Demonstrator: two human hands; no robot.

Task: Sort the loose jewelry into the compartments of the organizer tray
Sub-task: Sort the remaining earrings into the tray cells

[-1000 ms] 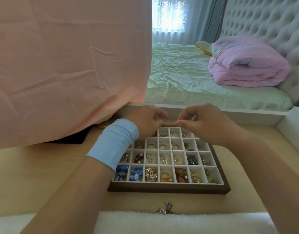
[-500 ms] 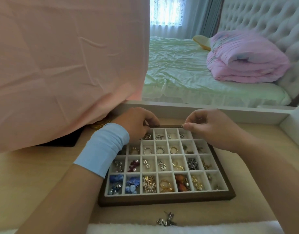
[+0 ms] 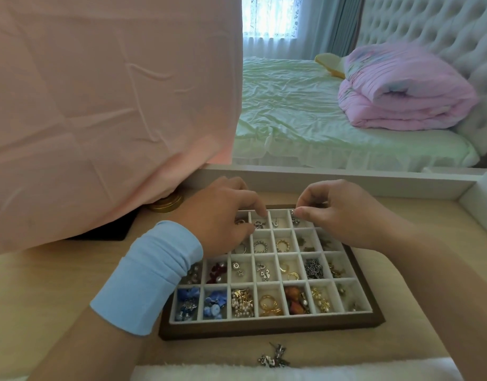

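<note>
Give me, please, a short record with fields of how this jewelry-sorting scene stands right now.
Tray: organizer tray on the wooden table, most visible compartments holding jewelry
Left grip: fingers curled over the far-left compartments; whether it holds anything cannot be told
Right grip: pinches what looks like a small silver piece over the far row
Unsorted: loose jewelry on the table, in front of the tray's near edge
Nearby: pink cloth draped at left, gold tin under its edge
</note>
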